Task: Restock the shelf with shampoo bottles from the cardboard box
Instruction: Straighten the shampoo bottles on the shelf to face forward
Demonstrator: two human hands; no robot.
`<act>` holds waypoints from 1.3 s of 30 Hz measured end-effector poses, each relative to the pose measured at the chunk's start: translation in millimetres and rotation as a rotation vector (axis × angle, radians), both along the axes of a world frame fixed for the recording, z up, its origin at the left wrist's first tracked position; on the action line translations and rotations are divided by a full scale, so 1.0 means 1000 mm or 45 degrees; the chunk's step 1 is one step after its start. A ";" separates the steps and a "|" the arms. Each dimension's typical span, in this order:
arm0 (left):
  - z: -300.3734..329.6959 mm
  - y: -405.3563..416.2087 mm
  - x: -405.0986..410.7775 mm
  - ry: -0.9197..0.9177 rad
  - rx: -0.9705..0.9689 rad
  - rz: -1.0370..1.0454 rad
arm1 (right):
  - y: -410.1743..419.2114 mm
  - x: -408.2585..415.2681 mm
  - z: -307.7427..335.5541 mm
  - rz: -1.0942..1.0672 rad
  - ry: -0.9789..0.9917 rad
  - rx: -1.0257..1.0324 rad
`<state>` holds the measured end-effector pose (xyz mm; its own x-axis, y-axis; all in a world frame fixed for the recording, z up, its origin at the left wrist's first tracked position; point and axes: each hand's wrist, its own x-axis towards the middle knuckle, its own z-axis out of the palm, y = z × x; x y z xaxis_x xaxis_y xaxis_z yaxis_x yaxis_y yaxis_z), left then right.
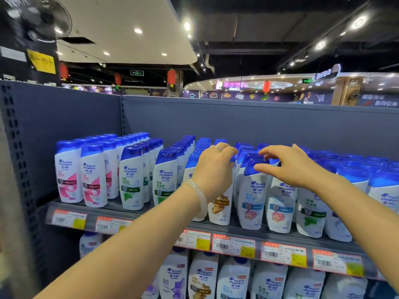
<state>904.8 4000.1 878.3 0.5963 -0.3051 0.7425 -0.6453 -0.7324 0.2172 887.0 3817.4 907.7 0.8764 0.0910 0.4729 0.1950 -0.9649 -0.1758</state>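
The shampoo bottles (254,199) stand upright in rows on the upper shelf (151,214), long axis vertical, blue caps at twelve o'clock, printed labels facing the camera; each row runs back toward the grey back panel (194,121); the rows stretch from about nine o'clock of the view across to three o'clock, with pink, green and peach labels among them.

The left hand (213,169) reaches in near the centre of the view, back of the hand toward the camera, covering the top of a front bottle with a ginger-coloured label (220,210); its fingers curl down over the caps behind, so I cannot tell whether they are clamped on a bottle or only resting there; a pale bangle (197,195) sits on the wrist, a ring on one finger.

The right hand (291,167) comes in from four o'clock, palm down; its fingers (265,169) are spread apart and slightly bent, the tips touching the blue cap of the front peach-label bottle; nothing is gripped in it.

Price tags (234,246) line the shelf edge below the bottles; more white bottles stand on the lower shelf (237,279) at six o'clock.
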 end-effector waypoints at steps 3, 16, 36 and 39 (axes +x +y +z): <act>0.009 0.027 0.004 -0.102 -0.089 0.089 | 0.004 -0.003 0.003 0.013 -0.067 0.007; 0.012 0.124 0.035 0.290 0.087 0.342 | 0.061 0.008 0.003 0.150 -0.150 0.030; 0.019 0.124 0.041 0.349 -0.032 0.274 | 0.070 0.017 0.007 0.051 0.097 0.272; 0.019 0.124 0.041 0.352 -0.039 0.272 | 0.071 0.016 0.005 0.050 0.097 0.265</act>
<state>945.7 4123.9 897.3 0.8243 -0.1318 0.5506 -0.3917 -0.8350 0.3865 903.3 3887.9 913.1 0.9081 0.0331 0.4174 0.2102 -0.8982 -0.3860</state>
